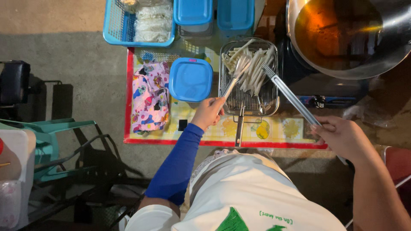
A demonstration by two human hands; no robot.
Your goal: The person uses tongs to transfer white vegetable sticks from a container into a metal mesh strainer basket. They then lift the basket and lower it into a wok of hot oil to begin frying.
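A wire fry basket (267, 104) sits on a small table with a pile of pale raw potato sticks (252, 68) in it. My left hand (208, 112), in a blue sleeve, grips a metal utensil (236, 76) whose end reaches into the sticks. My right hand (342, 137) holds long metal tongs (287, 92), their tips touching the sticks on the basket's right side. The basket's handle (239, 128) points toward me.
A large wok of amber oil (342, 34) stands on a burner at the right. A blue lidded box (191, 79) and a patterned cloth (150, 100) lie on the table. Blue baskets (115, 25) and tubs (235, 15) are behind. A green plastic chair (55, 141) stands left.
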